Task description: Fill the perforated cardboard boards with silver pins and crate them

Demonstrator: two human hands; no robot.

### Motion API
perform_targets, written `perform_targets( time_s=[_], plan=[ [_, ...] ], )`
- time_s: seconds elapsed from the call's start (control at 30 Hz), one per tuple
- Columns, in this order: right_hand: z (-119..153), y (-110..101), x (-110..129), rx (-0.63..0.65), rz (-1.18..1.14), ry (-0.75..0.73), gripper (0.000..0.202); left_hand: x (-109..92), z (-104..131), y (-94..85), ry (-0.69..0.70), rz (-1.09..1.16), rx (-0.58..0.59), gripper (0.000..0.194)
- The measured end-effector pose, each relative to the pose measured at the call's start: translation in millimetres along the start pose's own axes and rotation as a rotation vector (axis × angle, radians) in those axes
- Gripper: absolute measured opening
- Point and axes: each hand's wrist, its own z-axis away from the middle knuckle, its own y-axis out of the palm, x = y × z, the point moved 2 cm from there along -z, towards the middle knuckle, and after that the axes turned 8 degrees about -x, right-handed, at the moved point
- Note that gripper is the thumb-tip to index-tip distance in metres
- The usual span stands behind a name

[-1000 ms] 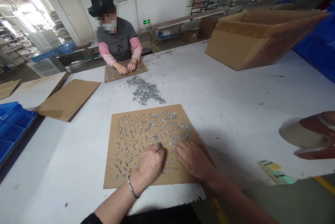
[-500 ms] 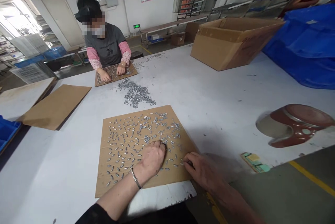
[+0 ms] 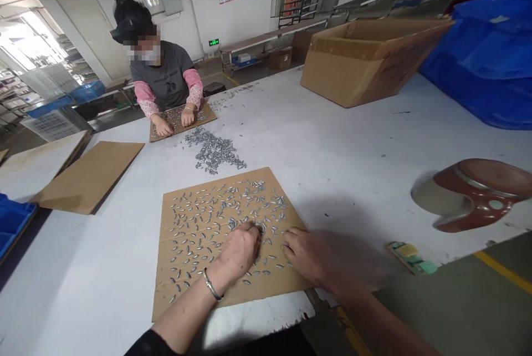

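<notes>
A brown cardboard sheet (image 3: 233, 292) lies on the white table in front of me, strewn with small silver spindle-shaped metal pieces (image 3: 193, 245). Toward its left the pieces lie spaced apart; at the upper right they bunch together. My left hand (image 3: 241, 248), with a silver bangle on the wrist, rests over the middle of the sheet, fingers curled down among the pieces; its fingertips are hidden. At the sheet's right edge, my right hand (image 3: 305, 253) has its fingers bent and drawn together above the cardboard. Whatever either hand pinches is too small or hidden to make out.
A pile of silver pieces (image 3: 216, 148) lies beyond my sheet. Across the table a co-worker (image 3: 166, 79) handles another covered sheet. A cardboard box (image 3: 344, 67), blue bag (image 3: 490, 67) and red-brown stool-like object (image 3: 482, 195) stand right; a bare cardboard sheet (image 3: 91, 176) lies left.
My right hand has moved up and slightly left, in over the sheet's right edge. My left hand has shifted a little to the left, fingers still curled. The view has tilted slightly.
</notes>
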Motion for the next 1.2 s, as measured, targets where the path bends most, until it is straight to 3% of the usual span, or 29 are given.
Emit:
perform_targets(
  time_s=[0.17, 0.4, 0.57, 0.8, 0.9, 1.03, 1.2],
  plan=[
    [3, 3, -20, -0.065, -0.105, 0.085, 0.018, -11, -10, 11.0, -0.027, -0.037, 0.028, 0.021],
    [32, 16, -34, -0.133, -0.264, -0.122, 0.022, -18, -11, 11.9, -0.027, -0.04, 0.096, 0.026],
    [33, 26, -34, -0.17, -0.17, -0.104, 0.019, -19, -13, 5.2, -0.06, 0.0, 0.15, 0.025],
    [28, 7, -40, -0.053, -0.181, -0.103, 0.019, -18, -19, -4.1, -0.136, 0.021, 0.159, 0.025],
    [12, -3, -37, -0.093, -0.185, -0.079, 0.021, -18, -18, -2.3, -0.153, 0.021, 0.15, 0.026],
    [-16, -6, -30, -0.083, -0.079, -0.045, 0.023, -3, -12, -7.9, -0.163, 0.103, 0.04, 0.024],
    [-28, 2, -40, -0.021, -0.005, -0.028, 0.024, 39, -2, -34.3, -0.302, 0.175, -0.17, 0.025]
  ],
)
